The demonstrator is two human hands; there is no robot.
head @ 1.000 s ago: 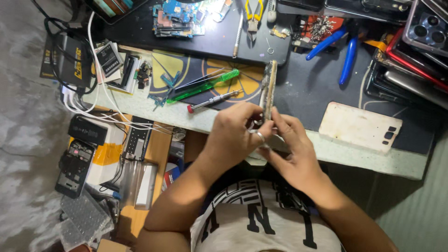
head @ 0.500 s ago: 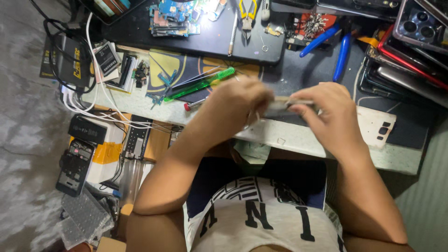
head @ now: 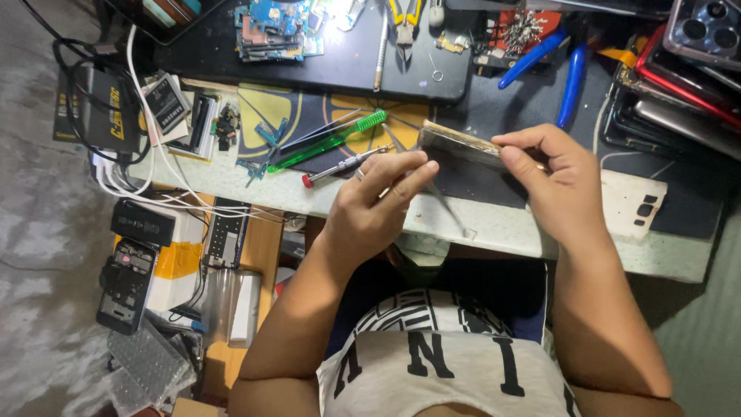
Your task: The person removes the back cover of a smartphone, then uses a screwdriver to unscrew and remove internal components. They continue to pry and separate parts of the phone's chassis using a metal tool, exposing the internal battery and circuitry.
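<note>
My right hand pinches the right end of a slim phone body, held on its edge just above the dark work mat. My left hand, with a ring on one finger, has its fingertips at the phone's left end. A thin dark tool runs from under those fingers down toward the table's front edge. A small red-capped screwdriver and a green-handled screwdriver lie just left of my left hand.
A white phone lies face down at the right. Blue-handled pliers, yellow-handled pliers and circuit boards lie at the back. Stacked phones fill the far right. White cables and phone parts crowd the left.
The phone body went from upright between both hands to lying sideways. My right hand drew it to the right, and my hands moved apart.
</note>
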